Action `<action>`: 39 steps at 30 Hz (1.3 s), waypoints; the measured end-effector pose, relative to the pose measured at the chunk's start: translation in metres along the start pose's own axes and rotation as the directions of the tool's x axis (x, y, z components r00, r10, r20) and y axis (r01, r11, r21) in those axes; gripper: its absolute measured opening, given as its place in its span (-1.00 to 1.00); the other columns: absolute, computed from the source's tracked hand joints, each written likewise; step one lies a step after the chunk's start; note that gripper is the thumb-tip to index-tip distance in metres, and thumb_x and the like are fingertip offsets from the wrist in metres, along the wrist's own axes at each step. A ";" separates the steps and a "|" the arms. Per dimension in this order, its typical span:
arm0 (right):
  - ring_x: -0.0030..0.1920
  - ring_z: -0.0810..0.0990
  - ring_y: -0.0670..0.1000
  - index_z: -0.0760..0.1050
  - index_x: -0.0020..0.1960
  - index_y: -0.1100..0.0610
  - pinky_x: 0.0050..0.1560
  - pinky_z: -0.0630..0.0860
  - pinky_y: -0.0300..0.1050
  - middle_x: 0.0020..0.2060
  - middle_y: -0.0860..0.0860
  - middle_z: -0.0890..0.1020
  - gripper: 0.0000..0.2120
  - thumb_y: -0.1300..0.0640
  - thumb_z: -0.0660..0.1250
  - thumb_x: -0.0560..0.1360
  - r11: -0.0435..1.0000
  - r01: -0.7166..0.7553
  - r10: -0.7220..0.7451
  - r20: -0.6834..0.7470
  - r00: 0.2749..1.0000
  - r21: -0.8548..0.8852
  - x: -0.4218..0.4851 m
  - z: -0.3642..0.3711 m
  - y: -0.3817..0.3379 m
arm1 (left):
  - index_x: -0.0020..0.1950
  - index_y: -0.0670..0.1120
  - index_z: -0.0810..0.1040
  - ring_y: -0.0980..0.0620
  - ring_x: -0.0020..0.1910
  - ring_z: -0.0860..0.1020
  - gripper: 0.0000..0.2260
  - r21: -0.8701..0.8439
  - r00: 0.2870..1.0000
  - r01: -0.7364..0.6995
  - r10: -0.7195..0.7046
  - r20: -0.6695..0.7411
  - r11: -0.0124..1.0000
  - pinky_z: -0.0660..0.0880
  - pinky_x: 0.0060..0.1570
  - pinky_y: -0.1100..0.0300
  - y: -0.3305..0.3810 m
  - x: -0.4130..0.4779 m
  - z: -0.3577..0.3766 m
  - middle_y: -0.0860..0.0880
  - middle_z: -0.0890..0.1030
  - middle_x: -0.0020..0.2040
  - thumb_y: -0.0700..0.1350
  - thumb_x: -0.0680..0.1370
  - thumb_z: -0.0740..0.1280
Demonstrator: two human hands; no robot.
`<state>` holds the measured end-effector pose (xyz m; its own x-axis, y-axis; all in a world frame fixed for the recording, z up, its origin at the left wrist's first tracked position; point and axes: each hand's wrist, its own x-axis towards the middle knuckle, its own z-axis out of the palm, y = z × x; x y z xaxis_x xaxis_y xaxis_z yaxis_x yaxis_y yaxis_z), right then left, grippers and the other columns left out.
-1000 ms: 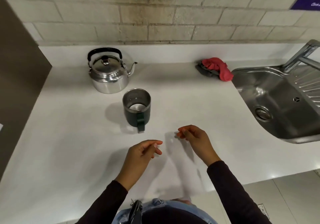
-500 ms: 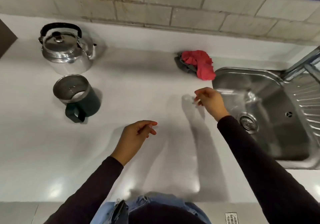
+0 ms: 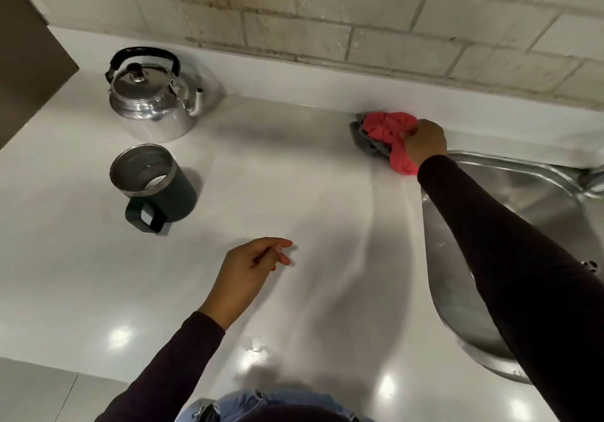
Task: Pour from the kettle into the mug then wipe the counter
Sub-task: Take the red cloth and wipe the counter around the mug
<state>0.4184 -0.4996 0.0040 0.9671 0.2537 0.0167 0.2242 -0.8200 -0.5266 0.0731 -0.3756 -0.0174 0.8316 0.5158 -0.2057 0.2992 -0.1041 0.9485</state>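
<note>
A shiny steel kettle point(image 3: 151, 101) with a black handle stands at the back left of the white counter point(image 3: 268, 186). Just in front of it sits a dark green mug point(image 3: 153, 183) with a steel inside, its handle toward me. At the back right, by the sink, lies a red and grey cloth point(image 3: 384, 132). My right hand point(image 3: 424, 142) is closed on the cloth's right side. My left hand point(image 3: 253, 266) hovers over the middle of the counter, fingers loosely apart, holding nothing.
A steel sink point(image 3: 510, 225) fills the right side, partly hidden by my right sleeve, with a tap base point(image 3: 593, 179) at the far right. A tiled wall point(image 3: 327, 22) runs behind the counter. A dark panel point(image 3: 29, 49) borders the left.
My right hand has reached from the middle of the counter to the back right and taken hold of the cloth. The view has swung right. My left hand stays hovering.
</note>
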 end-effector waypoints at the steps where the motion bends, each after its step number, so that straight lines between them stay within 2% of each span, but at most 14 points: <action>1: 0.10 0.56 0.26 0.52 0.10 0.25 0.13 0.45 0.02 0.07 0.24 0.62 -0.75 0.14 0.22 0.53 1.000 -0.004 0.004 -0.036 0.999 -0.004 -0.001 -0.003 -0.004 | -0.10 0.23 0.63 0.33 -0.27 0.57 -0.67 0.000 1.000 -0.001 0.001 -0.004 1.000 0.44 -0.22 0.55 -0.001 0.000 -0.002 0.20 0.70 -0.25 -0.20 0.59 0.23; 4: 0.11 0.51 0.26 0.49 0.06 0.27 0.17 0.38 0.08 0.05 0.22 0.60 -0.74 0.12 0.15 0.53 1.000 -0.024 0.028 -0.227 0.974 0.019 -0.009 -0.015 -0.017 | -0.09 0.20 0.63 0.30 -0.29 0.56 -0.70 -0.004 1.000 -0.003 0.003 -0.002 1.000 0.44 -0.22 0.54 -0.004 -0.002 -0.013 0.21 0.70 -0.25 -0.19 0.59 0.24; 6: 0.03 0.53 0.23 0.46 0.01 0.27 0.13 0.39 0.08 0.00 0.18 0.60 -0.77 0.13 0.13 0.53 0.989 0.061 -0.012 -0.346 0.938 0.131 -0.021 -0.025 -0.028 | -0.08 0.22 0.63 0.27 -0.29 0.56 -0.72 0.009 1.000 -0.004 0.004 -0.014 1.000 0.45 -0.20 0.54 -0.008 -0.001 -0.019 0.20 0.70 -0.24 -0.16 0.59 0.24; 11: -0.11 0.55 0.17 0.41 0.01 0.18 0.03 0.49 0.09 -0.18 0.06 0.61 -0.84 0.17 0.08 0.54 0.909 0.261 -0.095 -0.448 0.889 0.325 -0.081 -0.052 -0.062 | -0.08 0.20 0.62 0.28 -0.30 0.57 -0.71 -0.002 0.999 -0.038 0.038 0.017 0.999 0.46 -0.20 0.53 -0.015 -0.001 -0.041 0.21 0.70 -0.24 -0.19 0.59 0.25; 13: -0.19 0.52 -0.09 0.41 0.04 0.20 -0.03 0.47 -0.09 -0.22 -0.17 0.50 -0.83 0.15 0.10 0.56 0.870 0.332 -0.118 -0.502 0.857 0.363 -0.113 -0.057 -0.081 | -0.08 0.19 0.62 0.29 -0.28 0.58 -0.71 0.015 0.997 -0.053 0.052 0.060 0.998 0.46 -0.21 0.53 -0.018 -0.003 -0.055 0.21 0.70 -0.24 -0.20 0.58 0.25; 15: -0.21 0.47 -0.33 0.41 0.05 0.21 -0.13 0.39 -0.42 -0.22 -0.25 0.45 -0.82 0.13 0.12 0.57 0.837 0.392 -0.136 -0.548 0.825 0.383 -0.142 -0.058 -0.099 | -0.07 0.17 0.63 0.30 -0.26 0.59 -0.72 0.023 0.994 -0.063 0.061 0.089 0.998 0.45 -0.22 0.53 -0.022 -0.006 -0.070 0.21 0.70 -0.22 -0.21 0.58 0.25; 19: -0.22 0.47 -0.38 0.33 -0.04 0.06 -0.19 0.35 -0.53 -0.25 -0.25 0.45 -0.98 0.16 0.15 0.57 0.791 0.426 -0.125 -0.565 0.816 0.440 -0.193 -0.044 -0.137 | -0.06 0.17 0.63 0.28 -0.25 0.59 -0.73 0.019 0.992 -0.083 0.081 0.100 0.996 0.46 -0.22 0.53 -0.036 -0.011 -0.116 0.20 0.70 -0.20 -0.19 0.58 0.25; 23: -0.31 0.47 -0.31 0.39 -0.02 0.02 -0.23 0.37 -0.48 -0.22 -0.23 0.50 -0.93 0.18 0.23 0.55 0.814 0.329 -0.111 -0.427 0.897 0.479 -0.224 0.005 -0.150 | -0.09 0.16 0.64 0.25 -0.22 0.60 -0.76 0.021 0.994 -0.094 0.093 0.057 0.995 0.47 -0.19 0.51 -0.049 -0.013 -0.158 0.19 0.71 -0.18 -0.17 0.57 0.27; 25: -0.30 0.49 -0.26 0.41 0.13 0.04 -0.25 0.39 -0.44 -0.02 -0.16 0.53 -0.82 0.13 0.27 0.54 0.855 0.183 -0.043 -0.286 0.957 0.486 -0.238 0.039 -0.152 | -0.14 0.16 0.63 0.29 -0.18 0.61 -0.75 0.024 0.995 -0.099 0.099 0.001 0.995 0.47 -0.15 0.51 -0.054 -0.011 -0.180 0.23 0.70 -0.18 -0.17 0.57 0.28; 28: -0.05 0.52 -0.23 0.33 0.33 0.05 -0.07 0.44 -0.41 0.24 -0.07 0.42 -0.63 0.08 0.27 0.54 0.896 0.037 0.011 -0.105 0.994 0.442 -0.265 0.080 -0.145 | -0.18 0.13 0.59 0.33 -0.17 0.57 -0.80 0.030 0.988 -0.108 0.111 -0.108 0.994 0.44 -0.16 0.53 -0.058 -0.003 -0.199 0.23 0.68 -0.19 -0.13 0.56 0.28; 30: 0.25 0.45 0.03 0.28 0.38 0.04 0.22 0.46 -0.06 0.38 -0.01 0.36 -0.57 0.05 0.26 0.54 0.946 0.013 -0.013 -0.002 1.000 0.325 -0.289 0.106 -0.144 | -0.14 0.13 0.54 0.33 -0.17 0.55 -0.86 0.012 0.980 -0.108 0.108 -0.164 0.994 0.43 -0.16 0.46 -0.059 0.005 -0.207 0.19 0.64 -0.17 -0.11 0.55 0.29; 32: 0.41 0.29 0.13 0.24 0.43 0.06 0.40 0.30 0.11 0.46 0.07 0.27 -0.50 -0.03 0.23 0.53 0.992 0.068 -0.074 0.057 0.996 0.103 -0.312 0.127 -0.144 | -0.07 0.12 0.51 0.30 -0.14 0.53 -0.89 -0.055 0.977 -0.080 0.067 -0.200 0.995 0.40 -0.15 0.41 -0.057 0.015 -0.210 0.19 0.58 -0.12 -0.11 0.56 0.29; 35: 0.52 0.05 0.15 0.10 0.51 0.09 0.52 0.07 0.15 0.53 0.10 0.14 -0.38 -0.16 0.13 0.55 0.986 0.110 -0.091 0.142 0.986 -0.128 -0.334 0.148 -0.140 | -0.12 0.08 0.53 0.23 -0.11 0.52 -0.90 -0.137 0.986 -0.001 -0.022 -0.165 0.991 0.38 -0.14 0.38 -0.051 0.030 -0.205 0.17 0.58 -0.13 -0.08 0.57 0.27; 39: 0.55 -0.13 0.16 -0.09 0.54 0.08 0.55 -0.14 0.11 0.56 0.09 -0.05 -0.40 -0.08 0.05 0.60 0.970 0.105 -0.056 0.216 0.975 -0.220 -0.333 0.162 -0.128 | -0.27 -0.02 0.61 0.21 -0.22 0.60 -0.71 -0.177 0.997 0.076 -0.080 -0.012 0.981 0.41 -0.14 0.39 -0.049 0.045 -0.195 0.08 0.67 -0.28 -0.01 0.58 0.22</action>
<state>0.0477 -0.3957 -0.0722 0.9041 0.4043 -0.1381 0.3450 -0.8816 -0.3220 0.0042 -0.1812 -0.0256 0.7992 0.5330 -0.2778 0.2741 0.0882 0.9577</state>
